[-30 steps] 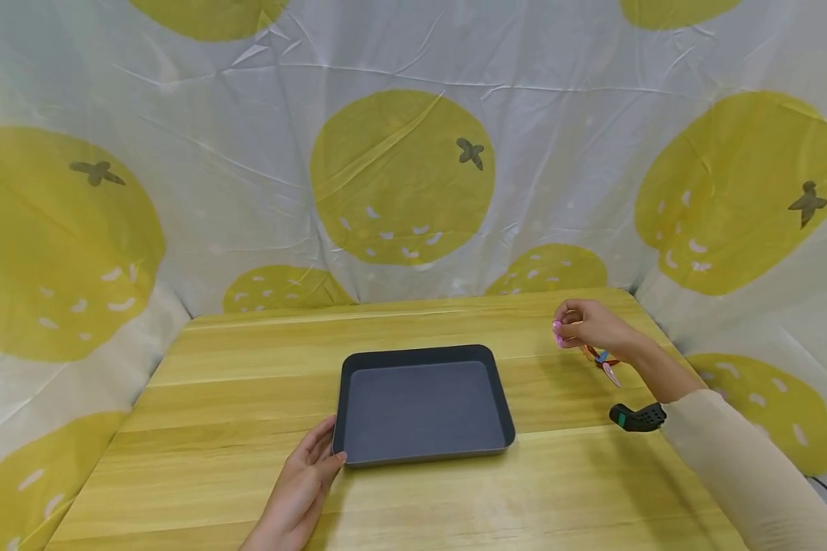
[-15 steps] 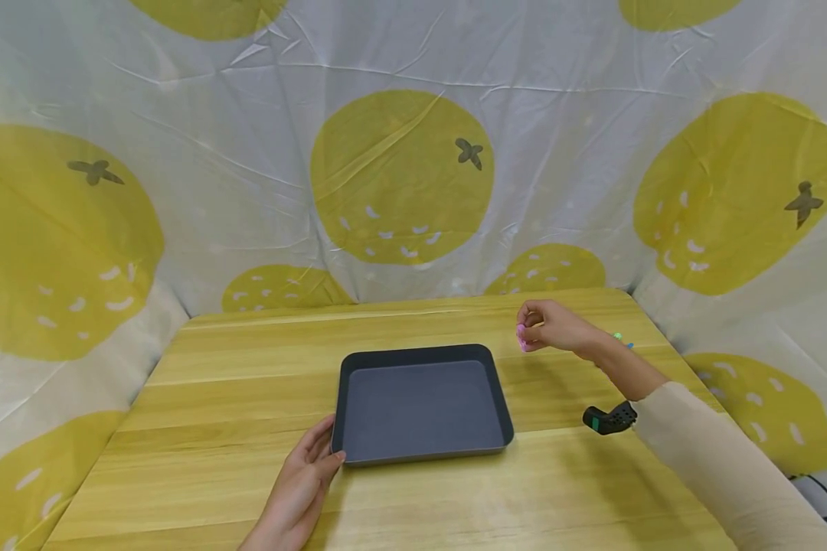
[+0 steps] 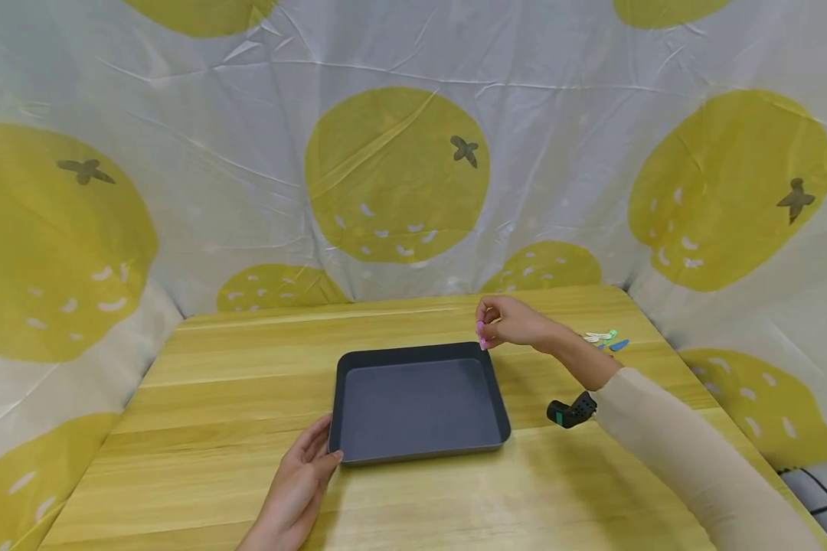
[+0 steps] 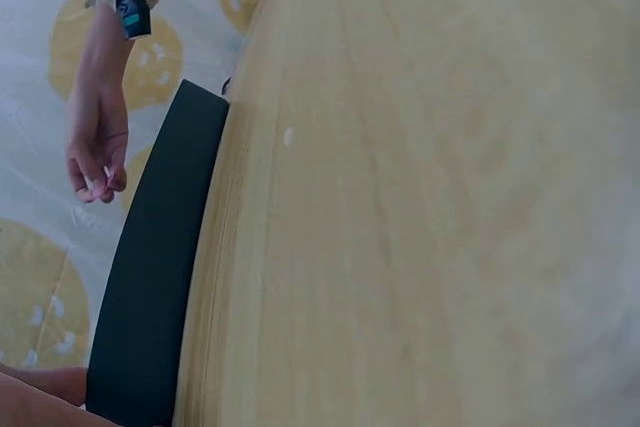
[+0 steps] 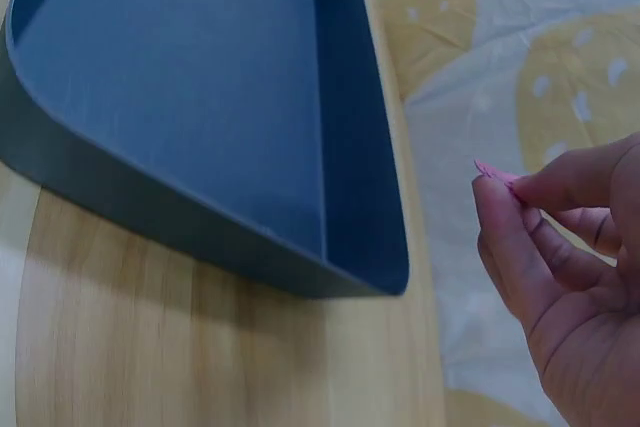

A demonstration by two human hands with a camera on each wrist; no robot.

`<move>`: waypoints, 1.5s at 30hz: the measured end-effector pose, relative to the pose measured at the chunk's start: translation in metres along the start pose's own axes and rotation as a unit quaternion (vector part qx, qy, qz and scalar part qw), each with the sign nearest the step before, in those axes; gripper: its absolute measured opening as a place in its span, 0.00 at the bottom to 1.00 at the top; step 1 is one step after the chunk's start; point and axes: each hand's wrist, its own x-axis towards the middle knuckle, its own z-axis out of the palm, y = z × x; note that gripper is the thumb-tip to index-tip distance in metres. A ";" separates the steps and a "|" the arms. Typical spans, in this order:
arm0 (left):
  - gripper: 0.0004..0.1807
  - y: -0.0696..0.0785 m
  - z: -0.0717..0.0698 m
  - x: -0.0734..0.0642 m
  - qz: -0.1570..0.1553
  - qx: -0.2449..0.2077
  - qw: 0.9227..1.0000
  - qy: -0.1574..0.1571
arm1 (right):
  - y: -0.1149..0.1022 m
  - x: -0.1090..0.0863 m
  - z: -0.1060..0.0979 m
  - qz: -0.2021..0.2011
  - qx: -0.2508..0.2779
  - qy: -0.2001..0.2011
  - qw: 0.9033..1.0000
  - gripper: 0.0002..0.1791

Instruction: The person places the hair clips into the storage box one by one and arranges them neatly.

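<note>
A dark grey rectangular baking tray (image 3: 420, 405) lies on the wooden table. My left hand (image 3: 295, 482) grips its near left corner, with the thumb at the rim and the fingers along the outer side. Over the tray's far right corner, my right hand (image 3: 517, 321) pinches a small flat pink piece (image 3: 481, 334) between thumb and fingertips. In the right wrist view only a thin edge of the pink piece (image 5: 497, 173) shows, so its kind is unclear. The right hand stays apart from the tray.
Several small colourful pieces lie at the table's right: a green one (image 3: 612, 334), a blue one (image 3: 619, 345) and whitish ones (image 3: 596, 337), partly behind the right forearm. A black device (image 3: 570, 412) sits at the right wrist. A lemon-print curtain (image 3: 400, 176) encloses the table (image 3: 234, 413).
My right hand has moved left with the pink piece, from the small pieces at the right to the tray's far right corner. The left hand keeps its grip on the tray.
</note>
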 end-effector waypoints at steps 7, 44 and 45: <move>0.40 0.000 -0.001 0.000 0.005 -0.001 1.000 -0.004 | -0.008 0.016 0.023 -0.006 0.006 -0.024 1.000 0.03; 0.38 0.001 0.000 0.000 0.017 0.049 0.999 0.007 | -0.033 0.087 0.142 -0.043 0.044 -0.154 0.986 0.03; 0.38 0.001 0.000 0.000 0.016 0.051 0.999 0.007 | -0.032 0.089 0.145 -0.042 0.046 -0.155 0.986 0.03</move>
